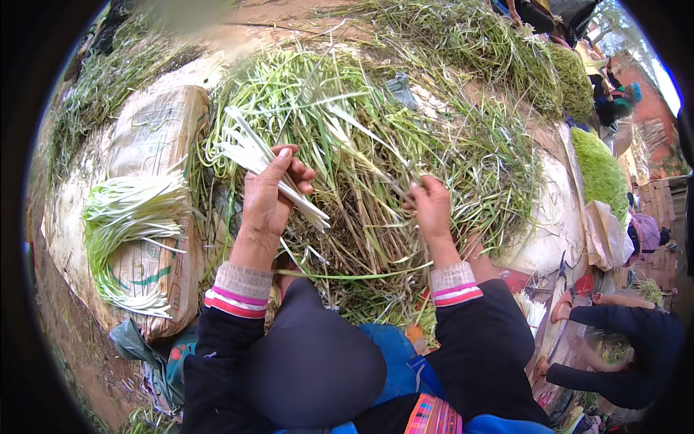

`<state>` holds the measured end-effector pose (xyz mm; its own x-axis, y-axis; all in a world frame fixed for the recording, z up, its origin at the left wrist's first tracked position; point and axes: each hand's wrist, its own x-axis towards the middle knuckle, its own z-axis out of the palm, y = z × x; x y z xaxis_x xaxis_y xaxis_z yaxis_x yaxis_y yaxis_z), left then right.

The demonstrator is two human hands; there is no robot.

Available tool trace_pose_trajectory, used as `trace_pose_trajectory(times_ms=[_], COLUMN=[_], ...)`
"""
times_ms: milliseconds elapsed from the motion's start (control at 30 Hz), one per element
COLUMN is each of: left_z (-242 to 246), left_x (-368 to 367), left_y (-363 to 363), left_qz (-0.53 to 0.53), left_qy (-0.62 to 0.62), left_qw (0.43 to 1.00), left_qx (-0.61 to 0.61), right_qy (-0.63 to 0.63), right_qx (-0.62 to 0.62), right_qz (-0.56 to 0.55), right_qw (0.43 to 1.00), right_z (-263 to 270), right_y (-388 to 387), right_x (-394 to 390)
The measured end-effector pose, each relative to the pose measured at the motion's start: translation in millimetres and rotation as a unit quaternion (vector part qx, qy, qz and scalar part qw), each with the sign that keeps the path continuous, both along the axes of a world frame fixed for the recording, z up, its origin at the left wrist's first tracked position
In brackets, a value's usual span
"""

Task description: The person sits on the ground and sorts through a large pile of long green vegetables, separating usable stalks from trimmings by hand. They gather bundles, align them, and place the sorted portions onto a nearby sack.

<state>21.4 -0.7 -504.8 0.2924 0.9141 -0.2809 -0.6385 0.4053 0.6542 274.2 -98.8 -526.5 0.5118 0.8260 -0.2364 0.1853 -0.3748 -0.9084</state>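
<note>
A small bunch of pale stalks (303, 205) lies across my left hand (276, 187), held under the thumb, with white ends pointing up-left and down-right. To its right, my right hand (431, 203) pinches a long, partly withered leafy plant (391, 187) between thumb and fingertips. Below both hands spreads a large heap of long green leaves and brown stems (358, 228). On the left, cleaned white-and-green stalks (135, 211) are laid in a curve over a packed woven sack (149, 133). Where the heap meets the ground beneath my hands is hidden.
Another person's legs (612, 325) are at the lower right, near a bundle of white stalks (531, 309). Farther right stand a bright green mound (599, 168) and a pink bag (646, 233). More cut greenery (466, 49) lies at the back.
</note>
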Motion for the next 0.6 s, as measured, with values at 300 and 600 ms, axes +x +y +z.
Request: trace_pose_trajectory(times_ms=[300, 600], left_z=[-0.2, 25.6], left_x=[-6.9, -11.4], left_y=[-4.4, 3.9], left_qz=[0.007, 0.014], left_qy=[0.007, 0.003], left_qw=[1.000, 0.997], left_qx=[-0.002, 0.071], right_qy=[0.053, -0.492], right_qx=[0.442, 0.041], right_qz=[-0.270, 0.026], right_qw=[0.854, 0.869], right_z=[75.0, -31.4], right_y=[-28.0, -1.2], right_x=[102.4, 57.1])
